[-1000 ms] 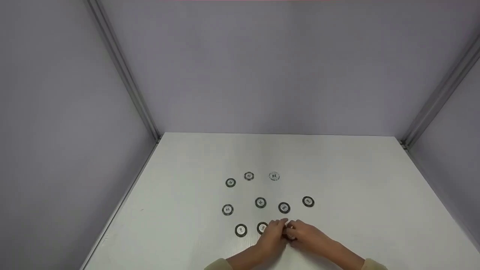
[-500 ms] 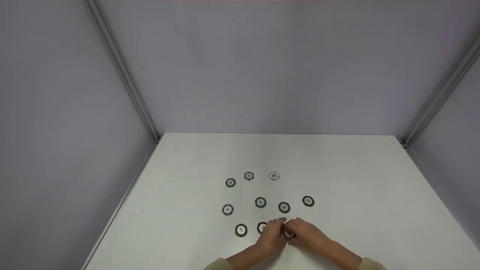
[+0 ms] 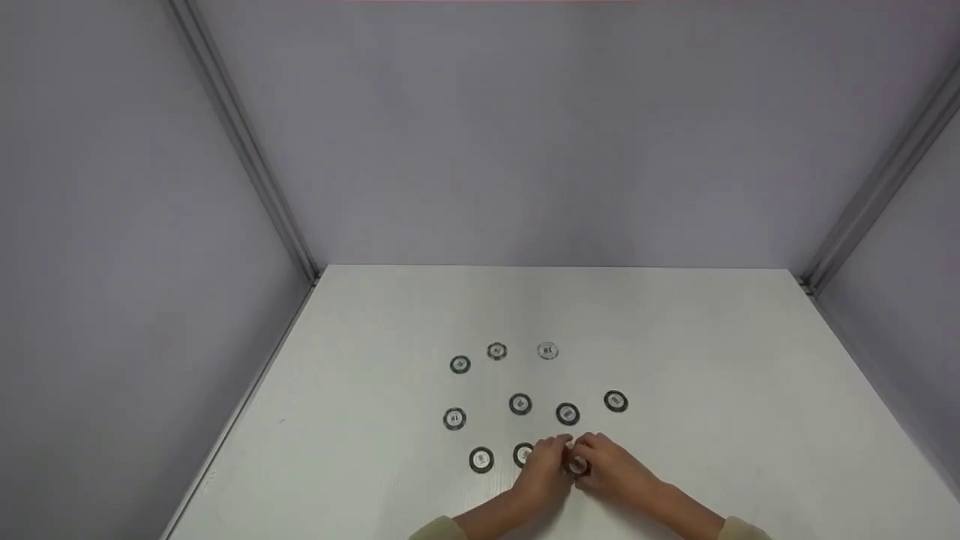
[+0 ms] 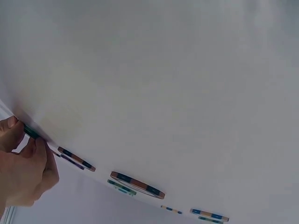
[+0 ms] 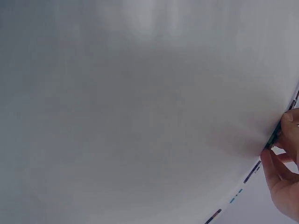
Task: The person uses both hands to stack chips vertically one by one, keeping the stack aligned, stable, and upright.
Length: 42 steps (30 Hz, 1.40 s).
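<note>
Near the front of the white table (image 3: 360,420), my two hands meet around one dark-rimmed poker chip (image 3: 577,466). My left hand (image 3: 541,476) holds its left edge. From the right, my right hand (image 3: 615,469) grips the same chip with curled fingers. A green edge of this poker chip (image 4: 31,132) shows between fingertips in the left wrist view; the right wrist view shows the chip (image 5: 274,135) edge-on at the table surface. Just left of my left hand, a second chip (image 3: 521,453) is partly hidden by it. Another chip (image 3: 568,413) lies just beyond both hands.
Several more poker chips lie flat and spaced apart, among them a front-left chip (image 3: 481,460), a right chip (image 3: 616,401) and a pale chip (image 3: 547,350) farther back. Grey panels (image 3: 555,135) enclose the table at the back and on both sides.
The fingers of my right hand have shifted off the chip's face, so more of it shows between the hands. Both hands stay in nearly the same spot, and the other chips lie where they were.
</note>
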{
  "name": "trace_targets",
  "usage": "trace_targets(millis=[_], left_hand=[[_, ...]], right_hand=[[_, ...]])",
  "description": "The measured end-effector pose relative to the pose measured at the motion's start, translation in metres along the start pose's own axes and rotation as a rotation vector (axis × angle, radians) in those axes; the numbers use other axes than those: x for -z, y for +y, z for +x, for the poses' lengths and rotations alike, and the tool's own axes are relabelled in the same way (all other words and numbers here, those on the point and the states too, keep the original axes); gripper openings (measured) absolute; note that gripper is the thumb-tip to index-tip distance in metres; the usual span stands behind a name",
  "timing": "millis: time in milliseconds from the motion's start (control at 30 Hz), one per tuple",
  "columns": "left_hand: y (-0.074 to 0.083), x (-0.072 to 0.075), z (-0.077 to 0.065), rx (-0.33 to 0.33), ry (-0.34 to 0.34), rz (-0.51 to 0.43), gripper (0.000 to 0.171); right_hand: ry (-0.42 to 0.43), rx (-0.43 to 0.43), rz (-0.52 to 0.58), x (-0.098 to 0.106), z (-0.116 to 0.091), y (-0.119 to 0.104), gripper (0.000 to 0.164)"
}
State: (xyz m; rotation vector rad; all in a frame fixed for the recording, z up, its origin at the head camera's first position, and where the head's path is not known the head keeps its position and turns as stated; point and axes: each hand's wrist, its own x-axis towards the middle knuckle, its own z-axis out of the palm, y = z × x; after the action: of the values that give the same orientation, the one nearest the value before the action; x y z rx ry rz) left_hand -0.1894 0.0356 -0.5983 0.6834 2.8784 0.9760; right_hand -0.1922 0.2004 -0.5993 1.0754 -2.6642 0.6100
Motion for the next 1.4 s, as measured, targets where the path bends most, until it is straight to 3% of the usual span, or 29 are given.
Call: trace_targets(millis=[267, 733, 1100, 1233, 1400], left_hand=[[0.0008, -0.0005, -0.001, -0.042, 0.06, 0.025, 0.038], [0.002, 0.0012, -0.0019, 0.018, -0.021, -0.042, 0.043], [-0.0014, -0.0026, -0.0017, -0.103, 0.073, 0.027, 0.019], [-0.0018, -0.0026, -0.0013, -0.118, 0.092, 0.02, 0.016], [-0.0021, -0.0031, 0.0004, -0.136, 0.111, 0.019, 0.016]], right_hand=[[0.022, -0.032, 0.028, -0.0003, -0.0004, -0.0057, 0.025], [-0.001, -0.096, 0.075, 0.0018, -0.0023, -0.0073, 0.025], [0.11, 0.001, 0.027, -0.004, -0.0021, -0.0052, 0.026], [0.098, -0.011, 0.039, -0.0034, -0.0024, -0.0047, 0.024], [0.023, -0.088, 0.15, 0.002, -0.0043, -0.0031, 0.02]])
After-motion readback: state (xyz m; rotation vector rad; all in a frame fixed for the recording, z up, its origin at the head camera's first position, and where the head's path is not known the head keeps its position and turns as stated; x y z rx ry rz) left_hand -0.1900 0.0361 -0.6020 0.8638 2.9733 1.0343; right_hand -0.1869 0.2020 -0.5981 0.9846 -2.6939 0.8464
